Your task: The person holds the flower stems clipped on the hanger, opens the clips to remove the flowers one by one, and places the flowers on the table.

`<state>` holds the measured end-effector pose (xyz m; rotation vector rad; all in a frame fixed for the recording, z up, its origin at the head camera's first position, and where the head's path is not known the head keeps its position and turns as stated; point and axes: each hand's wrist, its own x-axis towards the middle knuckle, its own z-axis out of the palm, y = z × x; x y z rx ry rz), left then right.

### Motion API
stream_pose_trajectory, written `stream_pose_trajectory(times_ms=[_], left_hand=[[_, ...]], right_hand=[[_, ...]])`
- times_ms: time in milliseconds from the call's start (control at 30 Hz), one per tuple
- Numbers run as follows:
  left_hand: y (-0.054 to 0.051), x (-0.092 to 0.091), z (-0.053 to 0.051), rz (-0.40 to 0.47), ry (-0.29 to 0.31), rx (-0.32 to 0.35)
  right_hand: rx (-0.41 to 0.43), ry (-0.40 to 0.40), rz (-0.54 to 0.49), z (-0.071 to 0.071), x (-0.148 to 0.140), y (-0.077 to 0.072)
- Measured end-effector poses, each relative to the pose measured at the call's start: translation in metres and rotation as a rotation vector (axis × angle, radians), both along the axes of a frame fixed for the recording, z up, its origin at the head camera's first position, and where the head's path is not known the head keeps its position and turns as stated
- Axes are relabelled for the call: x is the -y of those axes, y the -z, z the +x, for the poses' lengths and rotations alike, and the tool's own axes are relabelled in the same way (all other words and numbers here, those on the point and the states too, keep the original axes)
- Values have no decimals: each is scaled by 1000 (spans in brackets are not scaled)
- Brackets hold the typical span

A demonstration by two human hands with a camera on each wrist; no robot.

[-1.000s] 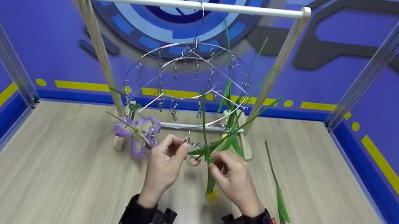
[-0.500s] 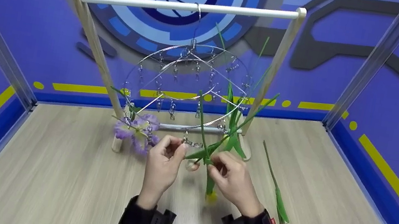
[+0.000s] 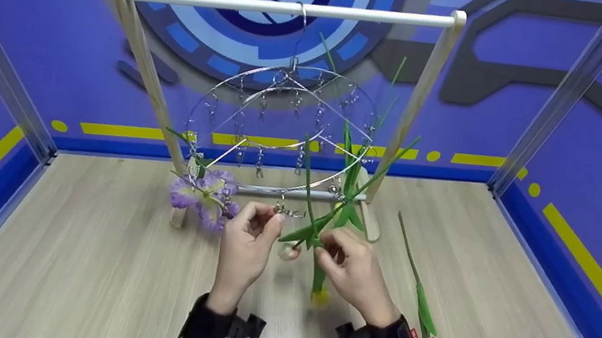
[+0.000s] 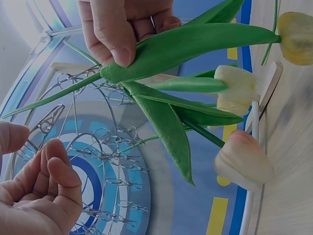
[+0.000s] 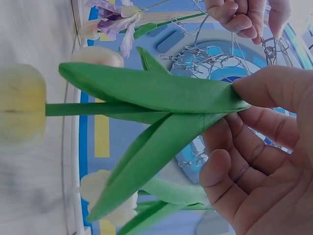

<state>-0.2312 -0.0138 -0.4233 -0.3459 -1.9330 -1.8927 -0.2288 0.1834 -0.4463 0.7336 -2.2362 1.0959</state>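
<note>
Patterned walls (image 3: 11,35) enclose a wood-grain table (image 3: 122,286), a pale tulip (image 3: 424,309) lying right; the left hand (image 3: 246,248) pinches a metal clip (image 5: 270,50), the right hand (image 3: 356,269) a yellow tulip (image 5: 146,88).

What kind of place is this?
Maybe a small booth for demonstrations or filming: it has printed blue and purple walls, metal corner posts and a wood-grain tabletop.

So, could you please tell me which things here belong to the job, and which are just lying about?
In use, apparently:
yellow tulip, in the right hand
clip, pinched by the left hand
clip hanger, on the rack
purple flower, hanging

Lying about, it seems:
loose pale tulip, on the table
</note>
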Motion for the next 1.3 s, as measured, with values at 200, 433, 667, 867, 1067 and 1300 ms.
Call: stream_pose_trajectory(times_ms=[200, 433, 667, 867, 1067, 1300], left_hand=[[0, 0, 0, 20, 6, -6], [1, 0, -2, 71, 28, -34], [0, 2, -1, 89, 67, -44], [-1, 3, 1, 64, 87, -38], [-3, 3, 3, 29, 74, -47], [-4, 4, 8, -89, 43, -96]], right_hand=[[-18, 3, 9, 0, -1, 0], [-24, -8, 12, 0, -2, 0], [-4, -9, 17, 1, -3, 1], [-7, -12, 7, 2, -4, -1], [-26, -10, 3, 2, -6, -3], [-18, 11, -7, 7, -13, -6]])
